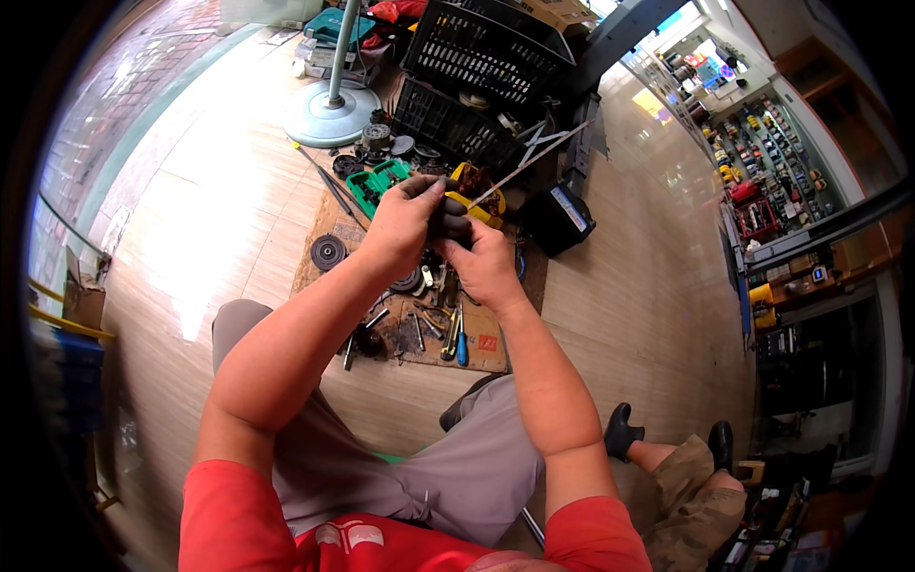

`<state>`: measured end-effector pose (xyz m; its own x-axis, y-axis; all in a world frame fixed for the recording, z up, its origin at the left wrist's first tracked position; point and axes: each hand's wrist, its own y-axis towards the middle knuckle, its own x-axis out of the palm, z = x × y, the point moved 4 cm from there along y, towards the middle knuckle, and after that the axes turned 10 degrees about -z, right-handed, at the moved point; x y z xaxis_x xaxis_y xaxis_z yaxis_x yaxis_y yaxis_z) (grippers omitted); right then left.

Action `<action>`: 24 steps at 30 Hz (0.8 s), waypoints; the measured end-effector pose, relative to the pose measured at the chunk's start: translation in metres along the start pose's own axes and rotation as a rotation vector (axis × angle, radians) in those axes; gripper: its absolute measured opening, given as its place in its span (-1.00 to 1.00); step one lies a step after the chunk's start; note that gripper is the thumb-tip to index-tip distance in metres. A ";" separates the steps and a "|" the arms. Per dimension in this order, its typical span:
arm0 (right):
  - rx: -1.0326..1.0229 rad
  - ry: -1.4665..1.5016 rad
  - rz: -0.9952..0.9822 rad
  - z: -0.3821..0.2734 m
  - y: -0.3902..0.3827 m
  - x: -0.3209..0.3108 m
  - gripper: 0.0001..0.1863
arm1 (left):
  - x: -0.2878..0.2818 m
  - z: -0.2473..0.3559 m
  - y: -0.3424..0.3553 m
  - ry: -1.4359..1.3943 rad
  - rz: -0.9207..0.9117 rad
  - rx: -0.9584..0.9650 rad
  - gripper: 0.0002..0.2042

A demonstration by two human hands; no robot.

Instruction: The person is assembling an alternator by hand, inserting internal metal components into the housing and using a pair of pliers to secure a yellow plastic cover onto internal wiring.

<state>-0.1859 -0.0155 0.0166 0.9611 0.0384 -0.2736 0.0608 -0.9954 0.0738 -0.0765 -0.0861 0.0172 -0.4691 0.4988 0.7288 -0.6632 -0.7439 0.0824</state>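
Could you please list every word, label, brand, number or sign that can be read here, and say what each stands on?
No text can be read clearly.
Black box, white-and-blue label: too small to read.
Cardboard, red printed mark: too small to read.
Red shirt, pale print: no readable words.
Packages on the far shelves: too small and blurred.

Blue screwdriver (462, 349), green case (363, 194), red shirt (233, 520), camouflage shorts (688, 481)
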 end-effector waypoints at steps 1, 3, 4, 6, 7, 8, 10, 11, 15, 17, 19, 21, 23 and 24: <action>0.005 0.011 -0.002 0.002 0.000 -0.001 -0.77 | 0.001 0.000 -0.001 0.001 -0.004 -0.014 -0.76; 0.015 0.035 -0.006 0.003 -0.001 -0.001 -0.79 | 0.002 0.000 -0.001 -0.007 -0.007 -0.029 -0.76; 0.012 0.040 -0.008 0.003 -0.001 -0.001 -0.79 | 0.002 0.000 -0.001 -0.016 -0.007 -0.029 -0.76; 0.004 0.051 -0.012 0.002 -0.001 -0.001 -0.78 | 0.003 0.001 -0.002 -0.028 -0.012 -0.023 -0.76; -0.003 0.096 -0.014 0.001 -0.001 -0.001 -0.78 | 0.003 0.001 -0.002 -0.032 -0.016 -0.018 -0.76; -0.011 0.140 -0.017 0.000 0.000 0.000 -0.78 | 0.003 0.001 -0.002 -0.035 -0.021 -0.013 -0.76; -0.002 0.196 -0.020 -0.003 0.000 0.000 -0.78 | 0.004 0.002 -0.003 -0.061 -0.043 -0.016 -0.76; 0.014 0.207 -0.020 -0.006 0.000 0.000 -0.78 | 0.004 0.003 -0.003 -0.074 -0.054 -0.017 -0.76; -0.049 0.255 -0.002 -0.009 0.003 0.002 -0.77 | 0.004 0.005 -0.003 -0.134 -0.126 0.000 -0.77; 0.005 0.285 0.006 -0.010 0.001 0.001 -0.77 | 0.004 0.006 -0.004 -0.135 -0.151 0.027 -0.75; 0.015 0.325 0.011 -0.010 0.000 0.000 -0.77 | 0.006 0.006 -0.005 -0.183 -0.160 0.010 -0.75; -0.022 0.373 0.012 -0.007 0.001 -0.002 -0.77 | 0.009 0.006 -0.006 -0.217 -0.184 -0.002 -0.76; -0.030 0.382 0.011 -0.005 0.002 -0.003 -0.76 | 0.011 0.006 -0.005 -0.240 -0.221 -0.014 -0.76; -0.033 0.387 0.011 -0.004 0.002 -0.004 -0.76 | 0.011 0.006 -0.005 -0.248 -0.225 -0.018 -0.76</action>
<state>-0.1882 -0.0171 0.0219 0.9920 0.0639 0.1090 0.0521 -0.9928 0.1076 -0.0745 -0.0798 0.0290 -0.1546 0.5249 0.8370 -0.7453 -0.6181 0.2500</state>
